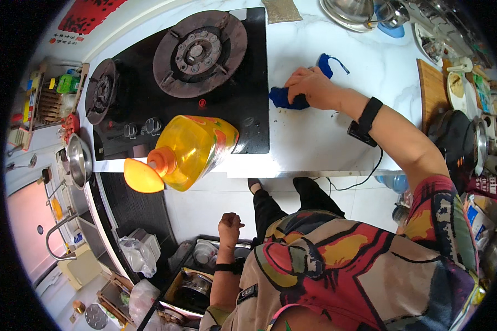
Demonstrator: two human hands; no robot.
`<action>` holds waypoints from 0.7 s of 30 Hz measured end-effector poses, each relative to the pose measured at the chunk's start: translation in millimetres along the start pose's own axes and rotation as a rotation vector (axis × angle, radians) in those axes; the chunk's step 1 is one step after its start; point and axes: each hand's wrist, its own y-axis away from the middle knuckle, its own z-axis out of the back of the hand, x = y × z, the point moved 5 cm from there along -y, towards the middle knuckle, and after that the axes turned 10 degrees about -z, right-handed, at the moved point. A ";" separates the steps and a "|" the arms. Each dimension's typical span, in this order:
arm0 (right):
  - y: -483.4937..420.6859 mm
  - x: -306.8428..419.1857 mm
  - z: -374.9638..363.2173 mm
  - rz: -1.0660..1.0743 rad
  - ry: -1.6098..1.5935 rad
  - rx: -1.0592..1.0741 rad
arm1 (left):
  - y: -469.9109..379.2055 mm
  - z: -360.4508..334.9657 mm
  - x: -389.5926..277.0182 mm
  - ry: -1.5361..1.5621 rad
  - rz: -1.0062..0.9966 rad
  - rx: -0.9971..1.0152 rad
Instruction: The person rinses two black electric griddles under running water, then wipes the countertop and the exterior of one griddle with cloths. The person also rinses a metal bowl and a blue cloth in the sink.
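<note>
My right hand (312, 89) presses down on a dark blue cloth (290, 98) on the white marbled countertop, just right of the black gas cooktop (248, 111). Part of the cloth and its loop stick out beyond the fingers. Small dark crumbs lie beside it. My left hand (230, 226) hangs low over the floor area, fingers curled, touching nothing that I can see. A large bottle of yellow liquid (190, 149) with an orange cap stands at the cooktop's front edge. Two burners, a large one (199, 53) and a smaller one (102, 91), sit on the cooktop.
A wooden board (433, 93) and a black pan or lid (451, 132) stand at the right. Metal pots (352, 12) are at the back right. A steel bowl (78, 161) sits left of the cooktop, near the sink faucet (51, 240). A cable hangs from my right wrist.
</note>
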 end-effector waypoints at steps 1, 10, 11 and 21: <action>3.0 8.0 3.8 0.095 -0.076 -0.064 | 2.3 1.5 0.6 -0.024 -0.020 0.004; 33.0 53.0 -31.2 0.321 -0.040 -0.033 | 24.6 16.1 13.6 -0.088 0.002 -0.001; 37.7 47.8 -34.0 0.338 -0.045 -0.044 | 24.4 16.6 15.5 -0.100 0.017 0.008; 77.1 -25.2 14.2 0.129 -0.318 -0.411 | 23.7 19.4 30.7 -0.053 -0.019 0.076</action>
